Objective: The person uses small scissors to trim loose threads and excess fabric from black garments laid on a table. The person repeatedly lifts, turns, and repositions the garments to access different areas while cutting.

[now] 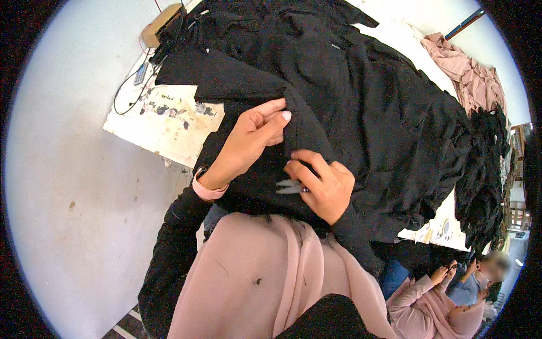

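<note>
Pinching one cloth fold [293,107], the left hand [248,137] has a closed grip; the right hand [328,185] curls around one pair of snips [290,187].

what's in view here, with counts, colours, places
table: one, whitish, upper half
black cloth: layers uncountable, black, across table
pink cloth: count unclear, pink, upper right
rod: one, dark, upper right
box: one, tan, upper left
cable: at least one, black, below box
remote-like thing: one, blue-grey, below box
people: at least two, pink and grey clothes, lower right
snips: one, grey, centre
wristband: one, pink, left of centre
garment: one, pink, lower middle
left hand: one, bare, pinching black cloth
right hand: one, bare, holding snips
</note>
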The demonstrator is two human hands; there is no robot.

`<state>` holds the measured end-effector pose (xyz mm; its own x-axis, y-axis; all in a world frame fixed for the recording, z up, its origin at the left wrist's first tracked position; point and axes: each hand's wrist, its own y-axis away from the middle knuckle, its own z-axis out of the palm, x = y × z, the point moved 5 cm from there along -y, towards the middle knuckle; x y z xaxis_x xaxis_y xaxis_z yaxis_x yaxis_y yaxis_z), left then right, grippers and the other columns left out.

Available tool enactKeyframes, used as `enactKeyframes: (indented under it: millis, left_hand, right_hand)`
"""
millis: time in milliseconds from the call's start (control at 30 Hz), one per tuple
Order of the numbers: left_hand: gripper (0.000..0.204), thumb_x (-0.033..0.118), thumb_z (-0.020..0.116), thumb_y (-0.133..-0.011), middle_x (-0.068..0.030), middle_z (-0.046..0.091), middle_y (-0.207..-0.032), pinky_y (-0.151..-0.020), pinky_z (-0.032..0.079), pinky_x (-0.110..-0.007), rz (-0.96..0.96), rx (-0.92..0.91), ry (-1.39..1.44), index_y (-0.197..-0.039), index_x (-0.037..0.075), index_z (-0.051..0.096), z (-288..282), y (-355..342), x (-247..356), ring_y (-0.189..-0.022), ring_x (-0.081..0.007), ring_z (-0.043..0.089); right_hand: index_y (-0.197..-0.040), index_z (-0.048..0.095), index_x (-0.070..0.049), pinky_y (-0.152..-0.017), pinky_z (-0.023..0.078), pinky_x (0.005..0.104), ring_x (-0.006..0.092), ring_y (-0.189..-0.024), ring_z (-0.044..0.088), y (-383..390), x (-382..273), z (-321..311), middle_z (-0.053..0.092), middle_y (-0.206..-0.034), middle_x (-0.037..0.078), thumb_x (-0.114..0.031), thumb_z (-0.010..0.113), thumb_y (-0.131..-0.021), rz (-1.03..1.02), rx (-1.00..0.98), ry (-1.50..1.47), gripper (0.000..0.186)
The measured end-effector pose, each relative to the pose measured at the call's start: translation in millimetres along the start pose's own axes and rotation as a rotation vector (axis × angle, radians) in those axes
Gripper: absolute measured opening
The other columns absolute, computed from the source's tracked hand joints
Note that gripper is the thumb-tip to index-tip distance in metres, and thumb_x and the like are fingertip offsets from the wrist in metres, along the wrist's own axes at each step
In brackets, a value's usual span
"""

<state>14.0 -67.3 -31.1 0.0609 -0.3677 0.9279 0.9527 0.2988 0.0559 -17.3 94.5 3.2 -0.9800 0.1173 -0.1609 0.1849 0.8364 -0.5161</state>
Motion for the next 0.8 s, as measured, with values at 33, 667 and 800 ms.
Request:
enactKeyframes:
  millis: [33, 667, 800]
  left_hand:
    - [0.038, 0.020, 0.059, -0.102, 0.0103, 0.049, -0.078, -0.060, 0.038, -0.016, 0.005, -0.036, 0.027, -0.136, 0.004, 0.055, 0.8, -0.3, 2.1, -0.066, 0.0014, 0.043]
    - [0.034, 0.024, 0.060, -0.100, 0.0036, 0.070, -0.101, -0.071, 0.049, -0.019, -0.015, -0.100, -0.055, -0.127, 0.003, 0.064, 4.3, 11.8, 5.7, -0.080, -0.0012, 0.060]
    - [0.033, 0.023, 0.060, -0.101, 0.0039, 0.069, -0.099, -0.071, 0.048, -0.018, -0.046, -0.107, -0.050, -0.127, 0.003, 0.064, 6.9, 11.0, 1.8, -0.078, -0.0010, 0.060]
  right_hand:
    - [-0.104, 0.067, -0.015, -0.054, 0.043, 0.0300, 0.0147, -0.064, 0.062, 0.5, 2.0, -4.5, 0.069, -0.100, 0.002, -0.017, 0.073, -0.074, 0.082, -0.006, -0.124, 0.031]
    - [-0.103, 0.070, -0.009, -0.069, 0.042, 0.0353, 0.0242, -0.079, 0.065, -12.6, 33.1, -40.0, 0.071, -0.091, 0.006, -0.010, 0.074, -0.082, 0.221, 0.214, -0.187, 0.022]
    - [-0.102, 0.071, -0.009, -0.069, 0.042, 0.0355, 0.0241, -0.076, 0.065, -10.9, 34.4, -34.7, 0.071, -0.090, 0.005, -0.009, 0.073, -0.082, 0.204, 0.203, -0.109, 0.020]
